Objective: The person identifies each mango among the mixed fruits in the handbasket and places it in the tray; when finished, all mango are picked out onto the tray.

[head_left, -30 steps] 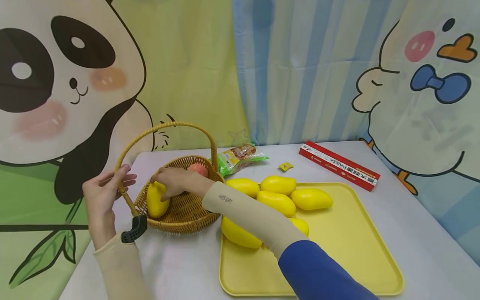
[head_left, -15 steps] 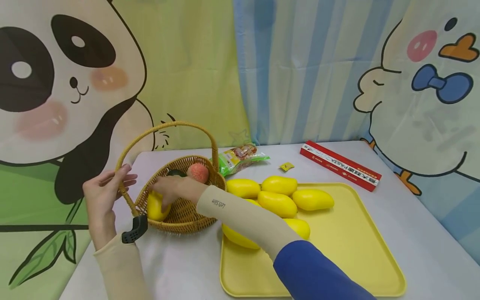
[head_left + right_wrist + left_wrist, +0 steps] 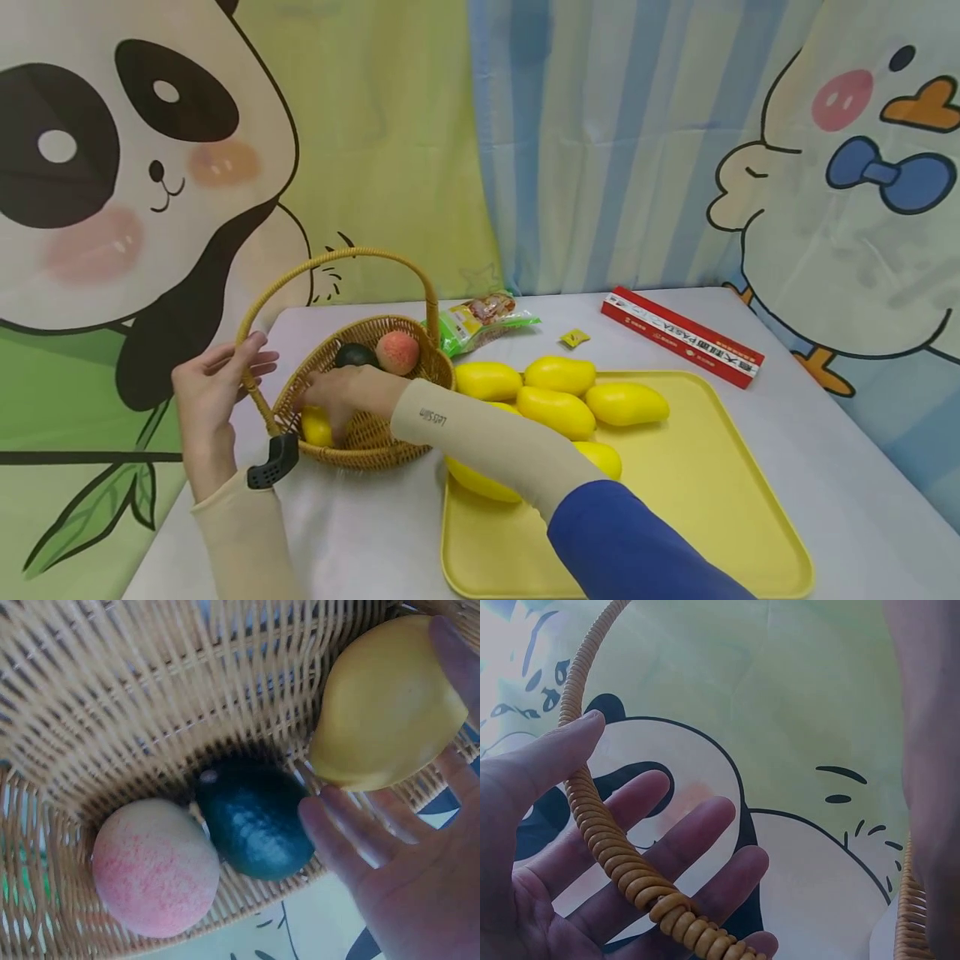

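A wicker basket (image 3: pixel 375 458) stands at the left, its arched handle (image 3: pixel 341 254) rising above it. My left hand (image 3: pixel 210 392) holds the handle's left side between thumb and loosely spread fingers, as the left wrist view shows too. Inside the basket my right hand (image 3: pixel 341 396) grips a yellow mango (image 3: pixel 390 705), with the thumb on one side and the fingers on the other; part of the mango is hidden in the head view. Beside it lie a dark green avocado (image 3: pixel 255 817) and a pink peach (image 3: pixel 154 866), which touch each other. One right fingertip reaches the avocado.
A yellow tray (image 3: pixel 712 517) with several mangoes (image 3: pixel 555 410) lies right of the basket, under the right forearm. Behind are a green food bag (image 3: pixel 483 321), a small yellow packet (image 3: pixel 575 337) and a red pasta box (image 3: pixel 682 335). A printed curtain (image 3: pixel 600 142) backs the table.
My right hand has turned and shifted slightly back from the mango's top, uncovering the avocado and peach. The mango sits lower and more covered. My left hand stays on the handle.
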Action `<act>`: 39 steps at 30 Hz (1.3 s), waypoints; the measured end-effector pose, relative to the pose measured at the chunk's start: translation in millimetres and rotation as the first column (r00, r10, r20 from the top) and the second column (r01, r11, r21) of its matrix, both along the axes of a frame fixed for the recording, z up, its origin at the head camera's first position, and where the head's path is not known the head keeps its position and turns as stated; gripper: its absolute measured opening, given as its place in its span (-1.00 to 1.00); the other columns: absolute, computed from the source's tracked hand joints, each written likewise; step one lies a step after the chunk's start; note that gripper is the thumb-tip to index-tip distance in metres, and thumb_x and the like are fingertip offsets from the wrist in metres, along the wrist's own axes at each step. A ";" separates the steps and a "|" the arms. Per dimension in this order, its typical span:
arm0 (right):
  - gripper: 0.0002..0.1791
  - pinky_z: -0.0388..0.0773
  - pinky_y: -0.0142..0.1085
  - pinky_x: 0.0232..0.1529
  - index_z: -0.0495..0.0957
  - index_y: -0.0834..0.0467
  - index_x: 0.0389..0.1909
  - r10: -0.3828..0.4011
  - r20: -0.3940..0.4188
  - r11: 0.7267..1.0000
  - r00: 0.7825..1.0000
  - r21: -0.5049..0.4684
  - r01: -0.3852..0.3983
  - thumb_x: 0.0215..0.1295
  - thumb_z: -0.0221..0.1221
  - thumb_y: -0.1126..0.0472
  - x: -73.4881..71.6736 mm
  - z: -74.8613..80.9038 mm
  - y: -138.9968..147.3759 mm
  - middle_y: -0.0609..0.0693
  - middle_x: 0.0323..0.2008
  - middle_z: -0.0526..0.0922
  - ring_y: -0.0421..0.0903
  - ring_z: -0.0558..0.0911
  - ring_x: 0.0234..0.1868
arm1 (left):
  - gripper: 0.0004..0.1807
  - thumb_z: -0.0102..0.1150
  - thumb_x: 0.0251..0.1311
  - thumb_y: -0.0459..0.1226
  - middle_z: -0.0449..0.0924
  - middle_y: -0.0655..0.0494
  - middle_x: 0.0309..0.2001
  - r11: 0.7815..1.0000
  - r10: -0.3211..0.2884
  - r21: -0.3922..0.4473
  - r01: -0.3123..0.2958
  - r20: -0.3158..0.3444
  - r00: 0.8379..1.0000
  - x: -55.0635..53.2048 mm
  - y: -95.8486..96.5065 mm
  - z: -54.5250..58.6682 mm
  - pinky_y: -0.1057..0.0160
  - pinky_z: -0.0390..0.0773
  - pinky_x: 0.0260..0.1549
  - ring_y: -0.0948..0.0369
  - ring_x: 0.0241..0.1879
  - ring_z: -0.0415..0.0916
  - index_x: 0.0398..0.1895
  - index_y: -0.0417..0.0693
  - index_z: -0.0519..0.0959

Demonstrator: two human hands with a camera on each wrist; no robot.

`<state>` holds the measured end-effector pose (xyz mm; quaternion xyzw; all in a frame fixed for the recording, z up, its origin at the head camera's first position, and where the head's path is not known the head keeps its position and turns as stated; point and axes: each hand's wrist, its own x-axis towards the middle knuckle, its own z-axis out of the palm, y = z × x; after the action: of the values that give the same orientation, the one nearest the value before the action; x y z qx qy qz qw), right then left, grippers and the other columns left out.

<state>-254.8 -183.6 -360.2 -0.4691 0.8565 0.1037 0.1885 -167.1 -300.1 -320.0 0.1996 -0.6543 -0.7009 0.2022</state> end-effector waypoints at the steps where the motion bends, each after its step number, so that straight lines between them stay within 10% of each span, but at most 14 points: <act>1: -0.09 0.38 -0.28 0.22 0.17 -0.38 0.38 0.011 -0.018 1.000 1.000 0.011 -0.010 -0.01 0.40 -0.14 0.7 -0.4 -0.5 -0.21 0.29 0.22 -0.24 0.38 0.14 | -0.75 0.46 -0.06 -0.02 0.71 0.24 -0.56 1.000 -0.001 0.000 0.001 -0.001 1.000 -0.3 0.3 0.0 0.43 0.50 -0.49 0.32 -0.56 0.67 -0.43 0.04 0.72; 12: -0.08 0.46 -0.36 0.08 0.18 -0.39 0.36 0.092 -0.226 0.984 0.970 0.167 -0.055 -0.06 0.41 -0.21 7.2 -2.3 -1.2 -0.18 0.21 0.29 -0.23 0.41 0.09 | -0.77 0.46 -0.05 -0.03 0.71 0.24 -0.57 1.000 0.012 -0.009 -0.012 -0.015 1.000 -1.8 1.6 -0.3 0.43 0.48 -0.52 0.32 -0.58 0.67 -0.46 0.05 0.72; 21: -0.01 0.40 -0.34 0.21 0.15 -0.30 0.39 0.131 -0.178 0.982 0.975 0.161 -0.102 -0.11 0.41 -0.27 2.7 -2.0 3.5 -0.23 0.20 0.41 -0.24 0.41 0.16 | -0.76 0.46 -0.06 -0.03 0.71 0.24 -0.57 1.000 0.015 -0.008 -0.015 -0.012 1.000 -1.1 2.1 -1.0 0.41 0.46 -0.51 0.32 -0.58 0.67 -0.45 0.03 0.73; 26: -0.36 0.43 -0.45 -0.10 0.40 -0.12 0.16 0.146 -0.161 0.981 0.976 0.151 -0.122 0.08 0.27 -0.26 0.7 -1.5 10.2 -0.20 -0.10 0.49 -0.26 0.42 -0.16 | -0.79 0.47 -0.04 -0.07 0.70 0.22 -0.59 1.000 0.021 -0.008 -0.021 -0.037 0.999 -1.1 1.9 0.3 0.42 0.46 -0.55 0.31 -0.58 0.67 -0.47 0.01 0.72; 39: -0.44 0.46 -0.44 -0.05 0.40 -0.20 0.18 -0.030 -0.161 0.934 0.986 0.346 0.085 0.14 0.27 -0.11 7.4 2.5 31.2 -0.26 -0.01 0.49 -0.30 0.39 -0.13 | -0.78 0.46 -0.04 -0.06 0.71 0.23 -0.58 1.000 0.015 -0.009 -0.016 -0.031 0.999 0.5 2.7 0.0 0.41 0.47 -0.52 0.32 -0.58 0.67 -0.44 0.02 0.72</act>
<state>-247.3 -152.4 -357.8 -0.3932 0.8494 0.2854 0.2059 -166.6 -297.4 -319.9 0.1928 -0.6529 -0.6991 0.2187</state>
